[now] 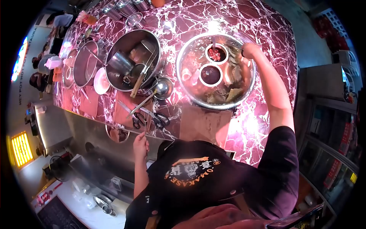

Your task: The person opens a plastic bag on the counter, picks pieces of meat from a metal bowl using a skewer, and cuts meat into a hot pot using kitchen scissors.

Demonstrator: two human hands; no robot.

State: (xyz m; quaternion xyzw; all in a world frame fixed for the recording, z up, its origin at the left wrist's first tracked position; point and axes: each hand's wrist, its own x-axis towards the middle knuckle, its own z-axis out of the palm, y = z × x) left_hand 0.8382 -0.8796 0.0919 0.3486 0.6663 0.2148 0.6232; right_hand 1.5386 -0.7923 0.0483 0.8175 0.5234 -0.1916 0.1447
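Note:
My right hand is closed at the right rim of a wide metal pot. A dark piece shows at its fingers, but what it grips is unclear. In the pot's steaming broth stand two white-rimmed round containers, one with red contents and one with dark contents. Brownish flat pieces of food lie beside them. At the near table edge my left hand is closed around a thin metal utensil, its kind unclear. Near it lie black-handled scissors and a ladle.
Left of the broth pot stands a deep metal pot holding a metal cylinder and several utensils. Farther left are another metal pot and a white bowl. A brown mat lies before me. Metal cups line the far edge.

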